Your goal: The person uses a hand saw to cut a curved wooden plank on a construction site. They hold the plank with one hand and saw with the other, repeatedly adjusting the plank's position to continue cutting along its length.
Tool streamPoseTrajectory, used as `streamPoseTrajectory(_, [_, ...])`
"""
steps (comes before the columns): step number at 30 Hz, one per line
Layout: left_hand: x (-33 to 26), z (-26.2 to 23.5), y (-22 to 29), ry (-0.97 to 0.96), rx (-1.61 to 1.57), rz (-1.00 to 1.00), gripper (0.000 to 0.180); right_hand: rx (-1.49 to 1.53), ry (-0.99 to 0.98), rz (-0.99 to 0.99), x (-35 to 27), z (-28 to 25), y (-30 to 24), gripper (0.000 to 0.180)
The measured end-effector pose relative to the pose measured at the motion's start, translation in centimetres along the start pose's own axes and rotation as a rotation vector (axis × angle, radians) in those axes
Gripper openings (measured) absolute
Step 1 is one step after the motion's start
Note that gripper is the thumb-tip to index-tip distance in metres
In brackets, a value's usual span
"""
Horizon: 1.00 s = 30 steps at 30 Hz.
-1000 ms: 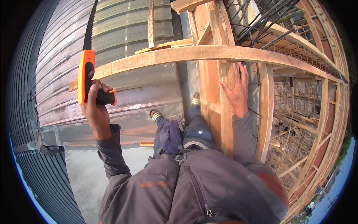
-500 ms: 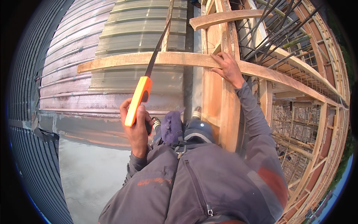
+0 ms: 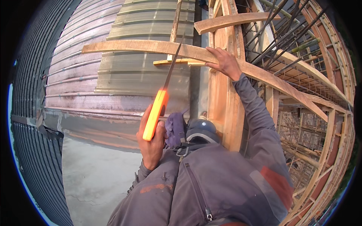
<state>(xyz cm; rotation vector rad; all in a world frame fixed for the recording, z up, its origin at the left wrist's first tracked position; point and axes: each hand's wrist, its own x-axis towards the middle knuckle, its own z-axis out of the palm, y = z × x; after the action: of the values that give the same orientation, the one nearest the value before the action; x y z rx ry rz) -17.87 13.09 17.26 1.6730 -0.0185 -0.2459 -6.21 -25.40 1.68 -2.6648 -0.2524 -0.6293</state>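
Note:
My left hand [image 3: 151, 152] is wrapped round the orange handle of a handsaw [image 3: 155, 115]. The saw's narrow dark blade points away from me, and its tip overlaps the long wooden board [image 3: 132, 46] in the picture; whether it touches the wood I cannot tell. That board lies crosswise over the timber formwork [image 3: 231, 116], its left part extending above the roof sheets. Farther right, my right hand [image 3: 226, 64] grips the board, fingers at its far side and thumb toward me. Shorter wood strips [image 3: 177, 61] show just below the board.
Corrugated roof sheets [image 3: 79, 79] spread at the left, with a grey slab [image 3: 94, 177] nearer me. Another board [image 3: 233, 22] rests across the formwork farther off. Steel reinforcing bars [image 3: 269, 41] jut out at the right, above a deep scaffolded drop. A purple cloth item [image 3: 174, 130] hangs at my waist.
The board has turned: its left end went farther away, its right end came nearer, uncovering wood strips. My left hand and the saw moved right and closer to me.

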Motion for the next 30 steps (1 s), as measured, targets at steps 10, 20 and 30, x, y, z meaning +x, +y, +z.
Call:
streamPoseTrajectory(10, [-1.4,-1.6,0.2,0.057,0.067,0.024,0.059,0.024,-0.132,0.024,2.8,2.5,-3.0,0.069])
streamPoseTrajectory(20, [3.0,-5.7,-0.3,0.078,0.17,0.109,0.053,0.04,0.006,0.033,7.8,7.0,-5.9,0.075])
streamPoseTrajectory(30, [7.7,-6.7,-3.9,-0.015,0.279,0.163,0.052,-0.136,-0.071,0.103,6.1,10.7,-4.7,0.071])
